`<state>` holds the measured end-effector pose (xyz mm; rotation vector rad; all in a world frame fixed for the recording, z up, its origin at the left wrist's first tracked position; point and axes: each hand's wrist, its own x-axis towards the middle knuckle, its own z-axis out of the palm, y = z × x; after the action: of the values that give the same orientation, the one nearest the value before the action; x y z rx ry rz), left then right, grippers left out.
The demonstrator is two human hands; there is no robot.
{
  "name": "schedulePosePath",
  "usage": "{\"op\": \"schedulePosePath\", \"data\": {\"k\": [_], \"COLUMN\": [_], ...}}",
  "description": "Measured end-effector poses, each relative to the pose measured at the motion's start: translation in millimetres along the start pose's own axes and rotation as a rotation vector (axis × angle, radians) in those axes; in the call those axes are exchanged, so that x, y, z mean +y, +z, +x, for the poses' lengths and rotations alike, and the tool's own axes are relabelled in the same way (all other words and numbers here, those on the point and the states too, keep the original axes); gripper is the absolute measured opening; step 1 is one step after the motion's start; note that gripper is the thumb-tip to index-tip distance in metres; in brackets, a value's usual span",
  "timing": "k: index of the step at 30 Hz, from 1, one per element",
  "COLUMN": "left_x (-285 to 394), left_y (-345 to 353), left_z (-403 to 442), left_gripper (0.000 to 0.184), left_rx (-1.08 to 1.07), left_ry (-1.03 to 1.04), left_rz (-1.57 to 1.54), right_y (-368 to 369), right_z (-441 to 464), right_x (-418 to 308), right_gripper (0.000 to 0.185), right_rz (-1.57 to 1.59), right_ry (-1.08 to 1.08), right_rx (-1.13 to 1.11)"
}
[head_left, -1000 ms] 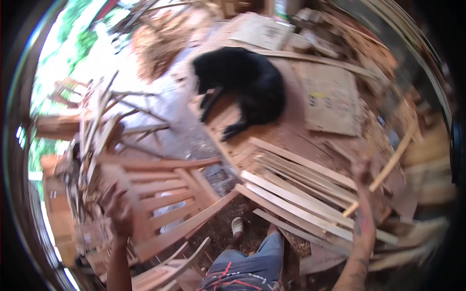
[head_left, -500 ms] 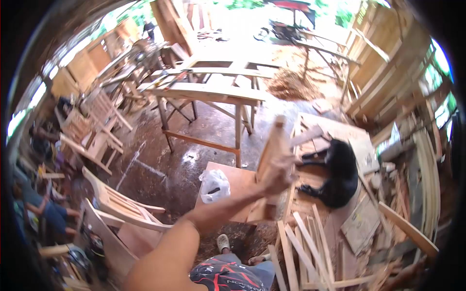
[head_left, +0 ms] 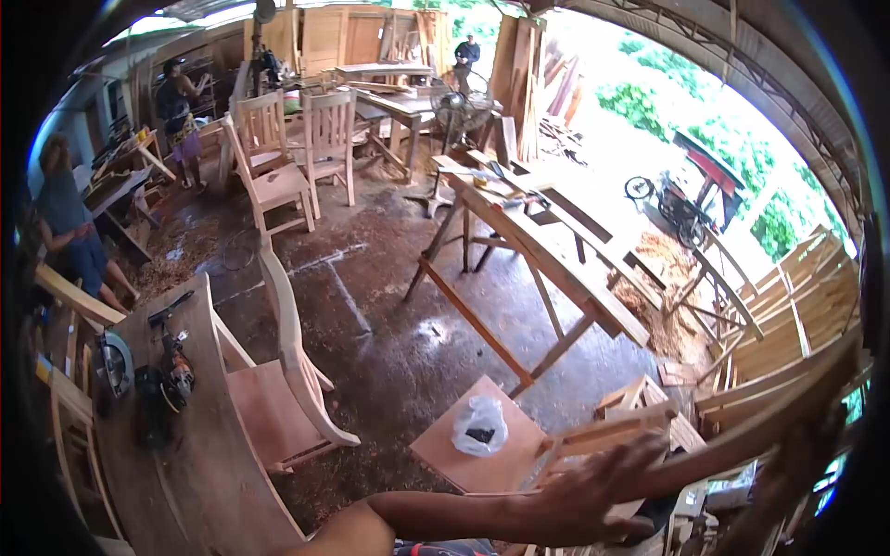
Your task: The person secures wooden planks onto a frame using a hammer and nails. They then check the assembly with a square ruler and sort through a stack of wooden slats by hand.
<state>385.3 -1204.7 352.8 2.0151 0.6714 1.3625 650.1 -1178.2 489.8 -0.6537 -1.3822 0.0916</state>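
Note:
My left hand (head_left: 593,496) reaches across from the bottom edge and grips the near end of a long, curved wooden chair piece (head_left: 732,454). Its fingers lie over the top and the thumb is below. The piece slants up toward the right edge. At the far right, my right hand (head_left: 802,454), dark and partly in shadow, closes on the same piece farther along. Behind my left hand stands an unfinished chair with a flat seat (head_left: 464,431), and a white plastic bag (head_left: 480,426) holding dark items rests on that seat.
A long wooden workbench frame (head_left: 547,250) stands ahead with tools on top. At left, a curved chair part (head_left: 292,343) stands by a wooden table (head_left: 176,463) carrying power tools (head_left: 171,375). Finished-looking chairs (head_left: 329,139) and several people (head_left: 69,213) are farther back.
My view has swung left and up, bringing more of the workshop into sight. The wooden piece now extends toward the right edge, and my right hand shows on it. The black dog is mostly hidden.

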Motion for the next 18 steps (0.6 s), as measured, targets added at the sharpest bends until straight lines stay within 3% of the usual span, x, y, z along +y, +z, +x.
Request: {"op": "schedulePosePath", "data": {"k": [2,4,6,8,9,12,13,14,16,18], "left_x": [-20.2,-59.5,-82.3,-122.3,-120.7,-117.2,-106.0,-93.0,-92.4,-99.6], "left_y": [-19.2,-30.8,-59.5,-83.4,-101.5,-150.7,-166.1,-181.5,-202.4,-218.5], "left_z": [-5.8,-25.9,-49.2,-72.3,-83.0,-117.6,-120.0,-119.5,-132.4,-136.6], "left_gripper": [0.077,0.076,0.067,0.056,0.052,0.044,0.039,0.036,0.037,0.035], "left_rx": [0.203,0.335,0.335,0.667,0.716,0.882,0.909,0.933,0.999,1.101], "left_ry": [-0.144,-0.080,-0.342,-0.040,-0.141,-0.481,-0.502,-0.526,-0.592,-0.514], "left_rz": [-0.112,0.237,-0.022,0.396,0.323,-0.018,0.096,0.212,0.299,0.211], "right_y": [50.0,124.2,194.8,228.4,231.4,244.9,242.8,247.6,240.0,242.8], "right_z": [-8.0,-9.8,-24.8,-25.2,-22.9,-18.5,-12.8,-5.6,-25.9,-38.6], "right_x": [37.8,31.6,22.1,37.8,49.5,63.0,60.9,66.2,50.6,56.4], "right_gripper": [0.065,0.060,0.047,0.027,0.024,0.019,0.028,0.034,0.039,0.048], "right_rz": [0.094,-0.252,0.253,0.241,0.178,0.338,0.300,0.323,0.605,0.748], "right_ry": [0.113,-0.110,0.245,0.038,-0.026,-0.068,-0.117,-0.331,0.333,-0.024], "right_rx": [-0.324,-0.753,-0.779,-0.855,-0.929,-0.950,-0.970,-0.908,-0.596,-0.485]}}
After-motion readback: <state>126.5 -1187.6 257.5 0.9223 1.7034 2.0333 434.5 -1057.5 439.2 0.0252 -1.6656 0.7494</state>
